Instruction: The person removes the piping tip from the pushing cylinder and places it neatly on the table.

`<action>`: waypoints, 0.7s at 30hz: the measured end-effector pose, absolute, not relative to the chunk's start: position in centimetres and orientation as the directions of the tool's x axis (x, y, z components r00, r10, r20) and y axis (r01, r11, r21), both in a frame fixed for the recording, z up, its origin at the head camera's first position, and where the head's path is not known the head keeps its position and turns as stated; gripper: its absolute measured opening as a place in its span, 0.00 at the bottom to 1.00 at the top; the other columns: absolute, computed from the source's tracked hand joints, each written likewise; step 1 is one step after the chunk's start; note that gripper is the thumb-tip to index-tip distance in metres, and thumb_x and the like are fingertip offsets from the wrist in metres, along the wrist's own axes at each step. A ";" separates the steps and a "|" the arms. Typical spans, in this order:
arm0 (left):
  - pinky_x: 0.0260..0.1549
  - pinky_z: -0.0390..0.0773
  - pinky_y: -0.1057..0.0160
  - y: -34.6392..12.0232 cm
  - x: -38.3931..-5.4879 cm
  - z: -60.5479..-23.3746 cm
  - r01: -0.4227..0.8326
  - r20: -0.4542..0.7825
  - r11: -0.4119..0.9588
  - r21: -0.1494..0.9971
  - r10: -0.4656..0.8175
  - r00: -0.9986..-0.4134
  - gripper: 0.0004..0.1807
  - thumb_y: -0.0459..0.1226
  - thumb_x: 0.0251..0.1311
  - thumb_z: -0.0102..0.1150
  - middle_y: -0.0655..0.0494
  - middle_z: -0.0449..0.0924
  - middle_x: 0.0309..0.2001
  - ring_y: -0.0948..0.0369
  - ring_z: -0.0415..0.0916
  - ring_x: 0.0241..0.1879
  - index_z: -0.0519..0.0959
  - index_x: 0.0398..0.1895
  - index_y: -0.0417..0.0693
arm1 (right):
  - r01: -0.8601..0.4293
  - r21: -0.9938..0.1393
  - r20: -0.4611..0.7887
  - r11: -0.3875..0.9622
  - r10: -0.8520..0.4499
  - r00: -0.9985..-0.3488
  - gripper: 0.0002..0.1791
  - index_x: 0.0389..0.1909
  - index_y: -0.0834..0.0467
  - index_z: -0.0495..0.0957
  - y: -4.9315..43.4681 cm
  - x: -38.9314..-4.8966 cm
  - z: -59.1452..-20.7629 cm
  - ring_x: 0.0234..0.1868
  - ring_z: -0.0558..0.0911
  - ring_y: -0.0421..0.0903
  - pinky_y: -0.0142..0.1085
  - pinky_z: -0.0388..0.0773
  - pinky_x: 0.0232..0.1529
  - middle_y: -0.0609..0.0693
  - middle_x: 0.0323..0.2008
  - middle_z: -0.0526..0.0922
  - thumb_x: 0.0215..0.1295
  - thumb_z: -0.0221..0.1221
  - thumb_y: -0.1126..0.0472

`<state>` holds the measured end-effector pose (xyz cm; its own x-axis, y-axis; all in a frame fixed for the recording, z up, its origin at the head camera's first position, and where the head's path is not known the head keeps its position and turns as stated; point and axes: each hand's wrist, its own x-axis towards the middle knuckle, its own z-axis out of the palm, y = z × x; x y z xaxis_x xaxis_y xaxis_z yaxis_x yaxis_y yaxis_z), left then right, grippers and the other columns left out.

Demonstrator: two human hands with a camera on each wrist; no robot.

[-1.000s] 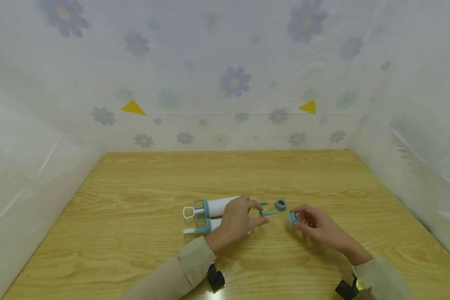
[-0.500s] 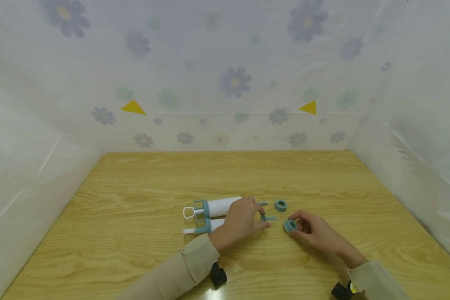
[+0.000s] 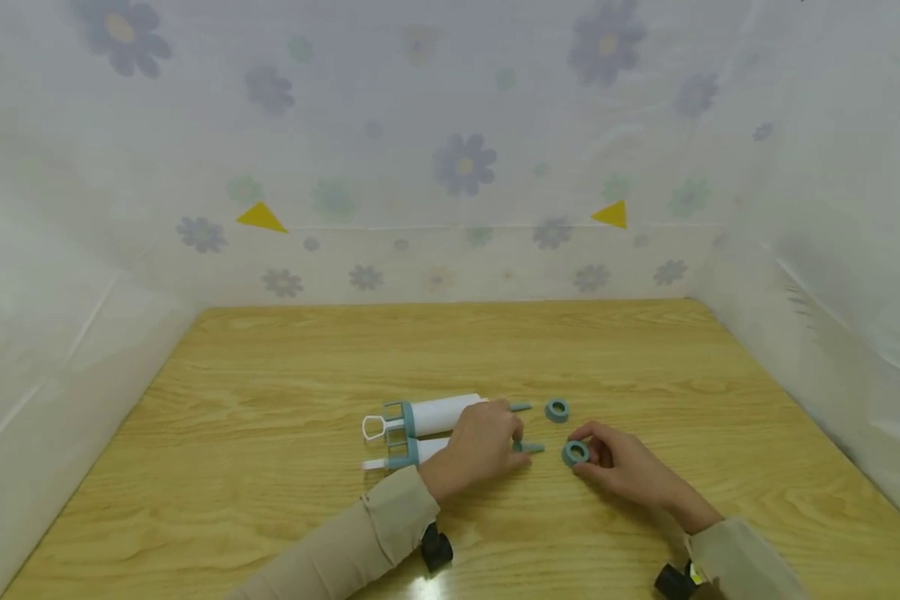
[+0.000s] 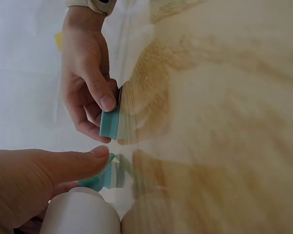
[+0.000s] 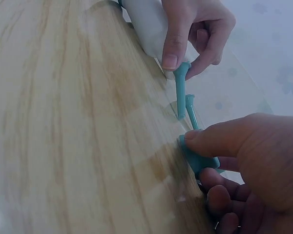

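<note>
My left hand [image 3: 480,442] pinches the wide end of a teal nozzle [image 5: 181,95] between thumb and finger, its narrow end pointing right. Beneath and beside that hand lies the nearer white syringe-like tube [image 3: 432,451] with teal fittings; its right end is hidden in the head view. In the left wrist view, the nozzle's wide end [image 4: 92,182] is close to the white tube's tip [image 4: 83,191]; whether they touch, I cannot tell. My right hand [image 3: 633,468] pinches a teal ring cap [image 3: 566,457] at the table surface, its hole facing upward in the head view.
The farther white tube [image 3: 444,414] lies alongside, with a teal collar and a white loop handle [image 3: 372,428]. A second teal nozzle [image 3: 521,407] and another teal ring cap [image 3: 557,418] lie to its right. Floral sheeting [image 3: 375,150] surrounds the wood-grain table [image 3: 307,358].
The nozzle in my left hand has moved nearer to me, into line with the nearer tube. My right hand has shifted slightly left and nearer, and its ring cap has turned hole upward.
</note>
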<state>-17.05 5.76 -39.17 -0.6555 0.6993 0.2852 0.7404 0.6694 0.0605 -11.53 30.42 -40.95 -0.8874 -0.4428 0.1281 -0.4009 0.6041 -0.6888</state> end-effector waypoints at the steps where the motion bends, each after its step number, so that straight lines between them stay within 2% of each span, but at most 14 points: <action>1: 0.19 0.67 0.72 5.8 -17.1 -39.2 0.739 0.273 0.671 0.067 0.700 -0.660 0.15 0.59 0.43 0.72 0.65 0.77 0.23 0.69 0.70 0.23 0.86 0.21 0.61 | -0.395 -0.688 0.125 0.608 -0.437 -0.891 0.16 0.49 0.62 0.73 30.4 -11.5 -40.9 0.23 0.69 0.31 0.28 0.70 0.22 0.42 0.27 0.74 0.63 0.62 0.62; 5: 0.19 0.67 0.72 5.8 -17.1 -39.4 0.735 0.246 0.674 0.082 0.701 -0.670 0.15 0.58 0.42 0.73 0.66 0.78 0.22 0.69 0.71 0.24 0.85 0.18 0.60 | -0.385 -0.686 0.119 0.618 -0.427 -0.897 0.16 0.49 0.62 0.73 30.2 -11.5 -40.9 0.23 0.69 0.31 0.28 0.69 0.22 0.43 0.27 0.74 0.63 0.63 0.62; 11: 0.20 0.69 0.72 5.7 -17.1 -39.4 0.732 0.211 0.676 0.085 0.706 -0.676 0.14 0.56 0.44 0.73 0.66 0.80 0.24 0.68 0.73 0.26 0.87 0.22 0.59 | -0.393 -0.693 0.123 0.605 -0.437 -0.891 0.16 0.50 0.63 0.72 30.2 -11.6 -41.0 0.23 0.69 0.32 0.28 0.70 0.22 0.43 0.27 0.74 0.64 0.62 0.63; 21: 0.22 0.70 0.71 6.0 -17.2 -39.3 0.729 0.167 0.678 0.092 0.712 -0.682 0.13 0.56 0.45 0.72 0.66 0.80 0.23 0.69 0.73 0.27 0.87 0.24 0.60 | -0.407 -0.664 0.134 0.627 -0.437 -0.890 0.16 0.49 0.63 0.72 30.3 -11.5 -41.0 0.23 0.68 0.30 0.28 0.70 0.22 0.41 0.26 0.74 0.62 0.63 0.63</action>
